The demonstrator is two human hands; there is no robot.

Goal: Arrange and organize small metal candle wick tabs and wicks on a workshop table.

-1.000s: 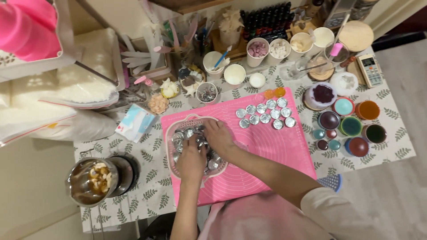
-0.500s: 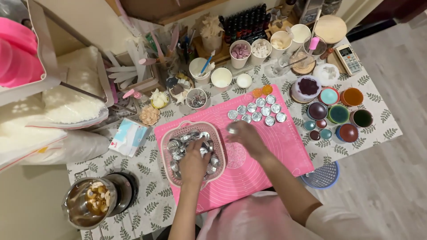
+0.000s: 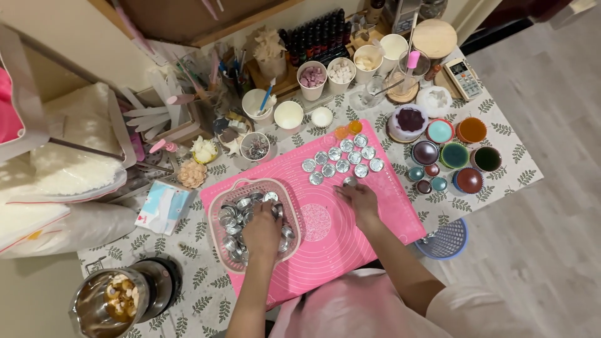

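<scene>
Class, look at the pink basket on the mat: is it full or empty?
Partly full. The pink basket holds a heap of small silver metal cups, with the left hand reaching into them.

We see 1 light blue and white packet (image 3: 164, 206) lying flat left of the pink mat (image 3: 350, 231), and 1 white handheld device (image 3: 464, 77) with a small greenish screen at the table's far right.

The left hand (image 3: 261, 230) hides several small metal cups (image 3: 233, 216) beneath it; its grip cannot be told.
</scene>
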